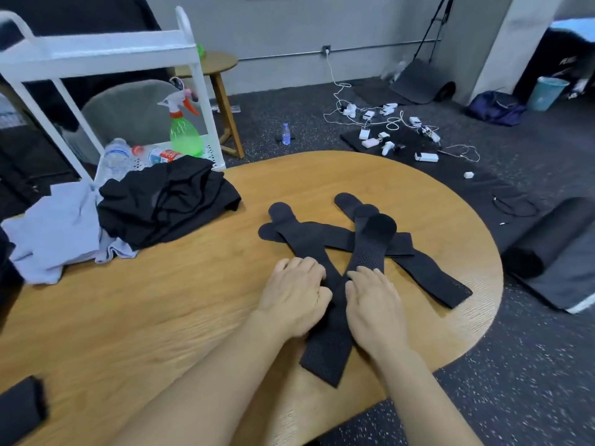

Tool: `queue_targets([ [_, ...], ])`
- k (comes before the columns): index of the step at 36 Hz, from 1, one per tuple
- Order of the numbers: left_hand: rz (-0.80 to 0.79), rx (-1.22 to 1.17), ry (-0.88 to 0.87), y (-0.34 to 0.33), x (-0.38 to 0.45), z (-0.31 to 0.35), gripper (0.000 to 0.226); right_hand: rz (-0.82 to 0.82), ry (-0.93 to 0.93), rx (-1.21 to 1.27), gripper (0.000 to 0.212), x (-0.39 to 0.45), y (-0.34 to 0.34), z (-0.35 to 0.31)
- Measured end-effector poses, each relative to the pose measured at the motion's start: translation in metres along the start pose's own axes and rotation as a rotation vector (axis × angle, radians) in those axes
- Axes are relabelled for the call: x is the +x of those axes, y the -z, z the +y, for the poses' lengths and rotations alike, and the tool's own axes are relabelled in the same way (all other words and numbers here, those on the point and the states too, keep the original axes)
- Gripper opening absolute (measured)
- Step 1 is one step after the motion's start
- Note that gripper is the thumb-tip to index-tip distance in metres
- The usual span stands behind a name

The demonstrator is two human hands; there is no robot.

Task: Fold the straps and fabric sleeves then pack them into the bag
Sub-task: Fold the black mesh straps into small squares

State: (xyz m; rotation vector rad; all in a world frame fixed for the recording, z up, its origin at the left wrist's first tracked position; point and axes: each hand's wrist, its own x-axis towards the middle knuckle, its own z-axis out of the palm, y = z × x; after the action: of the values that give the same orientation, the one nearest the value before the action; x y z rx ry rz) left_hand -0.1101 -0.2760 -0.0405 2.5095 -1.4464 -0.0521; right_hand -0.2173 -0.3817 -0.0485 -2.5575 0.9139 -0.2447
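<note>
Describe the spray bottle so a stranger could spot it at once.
Start at the white wire cart standing past the far left edge of the wooden table. On its lower shelf, behind the heap of black cloth, stands the spray bottle. Unlike the clear water bottles lying beside it, it is upright, green, with an orange-and-white trigger.

Looks like a gym or studio room turned into a makeshift recording space. Dark speckled rubber floor (pixel 531 381), rolled black mats (pixel 547 239) at the right and by the grey wall. White chargers and cables (pixel 386 127) strewn on the floor, fed from a wall socket (pixel 327 49). Tripod legs (pixel 434 27) in the far corner. White utility cart (pixel 96 53) with a green spray bottle (pixel 185 136) beside the rounded wooden surface (pixel 161 300).
</note>
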Motion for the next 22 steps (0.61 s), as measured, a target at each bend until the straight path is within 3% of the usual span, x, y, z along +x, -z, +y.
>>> queue_targets([
  [15,0.095,-0.05,0.058,0.008,-0.116,-0.046,0.02,-0.023,0.066,-0.176,0.039,-0.003,-0.01,0.003],
  [22,0.106,-0.054,0.094,0.019,-0.168,-0.07,0.023,-0.01,0.064,-0.194,0.043,-0.009,-0.011,0.001],
])
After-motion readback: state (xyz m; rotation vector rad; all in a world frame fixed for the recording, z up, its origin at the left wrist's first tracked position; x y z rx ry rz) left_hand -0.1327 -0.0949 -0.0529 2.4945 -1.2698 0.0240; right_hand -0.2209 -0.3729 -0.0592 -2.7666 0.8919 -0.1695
